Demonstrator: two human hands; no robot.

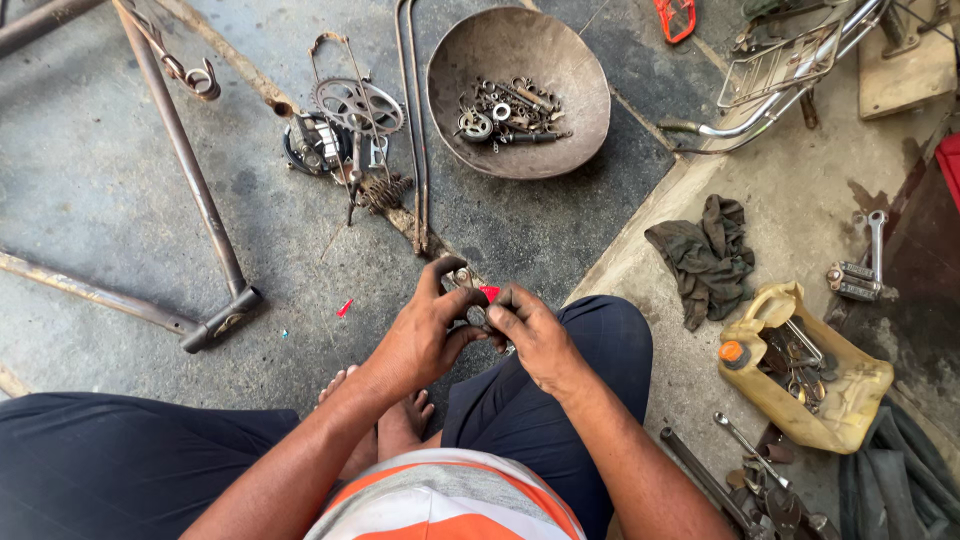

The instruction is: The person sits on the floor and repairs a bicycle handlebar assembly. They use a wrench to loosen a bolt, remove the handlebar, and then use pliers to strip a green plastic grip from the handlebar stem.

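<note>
My left hand (425, 335) and my right hand (532, 335) meet over my knees and together pinch a small dark round metal part (477, 316). The fingertips of both hands close around it, so most of the part is hidden. A bit of red (489, 292) shows just above the fingers. I am sitting low, with a bare foot (400, 420) under my wrists.
A dented metal bowl (570, 120) holding several nuts and bearings lies ahead. Sprockets and gear parts (350, 140) lie left of it, beside a rusty bicycle frame (190, 170). A dirty rag (705, 255), a cut yellow jug with tools (850, 400) and wrenches (745, 440) are at right.
</note>
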